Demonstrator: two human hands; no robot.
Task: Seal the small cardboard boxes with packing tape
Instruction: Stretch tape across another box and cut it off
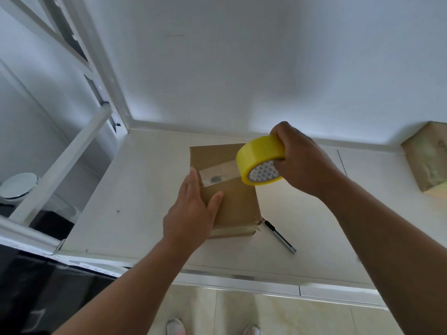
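Utility knife [280, 235]: at the near right corner of the cardboard box [232, 209], toward the table [145, 177] front edge.
Left grip [191, 213]: flat, pressing that box mid-table.
Right grip [300, 163]: wrapped round the yellow tape roll [258, 153], above the box's far end.
Risk: the tape strip [217, 172] may skew or wrinkle if the box slides.
Contents: box closed, contents hidden; second box [428, 160], far right edge, likewise.

You're looking down at a white tabletop [135, 189] butting against a plain white wall [242, 68]. A slim utility knife [280, 235] is lying flat on it, angled, tip end toward the front edge. A white metal frame [60, 165] is standing at the left, one bar running diagonally. Behind it, lower down, a round silvery lid [19, 184] is showing. A dark sheet [36, 286] is filling the bottom left. Pale floor tiles [266, 315] are running under the table's front edge.
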